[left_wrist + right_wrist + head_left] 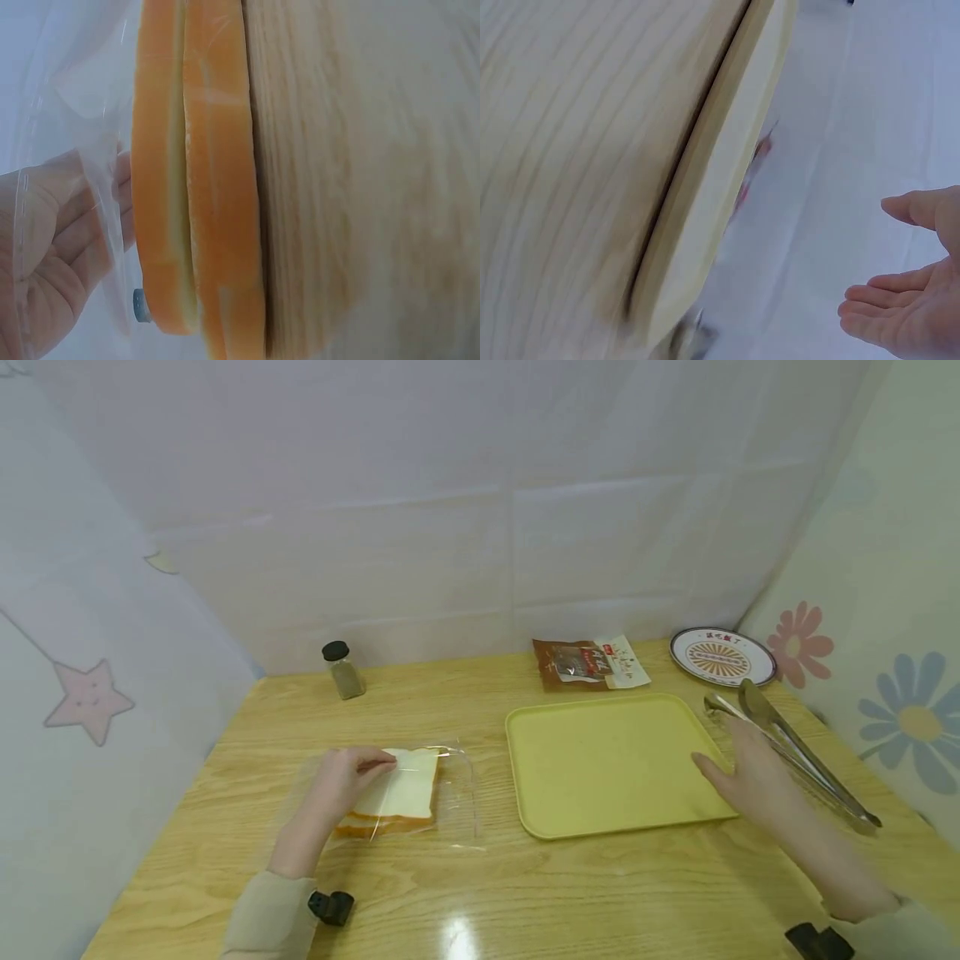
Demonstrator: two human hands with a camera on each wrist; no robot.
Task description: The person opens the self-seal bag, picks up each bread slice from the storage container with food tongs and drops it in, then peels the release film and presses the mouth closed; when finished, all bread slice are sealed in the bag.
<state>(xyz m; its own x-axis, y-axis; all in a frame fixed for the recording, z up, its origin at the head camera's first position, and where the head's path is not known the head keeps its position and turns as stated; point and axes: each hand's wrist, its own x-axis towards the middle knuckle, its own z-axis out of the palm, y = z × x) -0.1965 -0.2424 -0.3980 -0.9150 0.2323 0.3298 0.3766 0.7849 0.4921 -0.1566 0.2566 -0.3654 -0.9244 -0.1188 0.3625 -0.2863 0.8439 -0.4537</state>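
Two slices of white bread (408,789) lie stacked in a clear plastic bag (457,793) at the left of the table. My left hand (348,781) is over the bag, its fingertips pinching the film above the bread. In the left wrist view the crusts (217,187) show side by side, with the film drawn up at the fingers (90,225). My right hand (757,777) is above the right edge of a yellow tray (615,768), thumb apart from the fingers and nothing held. Metal tongs (802,756) lie just beyond it, partly covered by the hand.
A black-capped spice jar (347,672) stands at the back left. Behind the tray lies a brown and white food packet (588,662). An oval patterned plate (722,657) sits at the back right corner. Cloth walls (450,527) border the table's back and sides.
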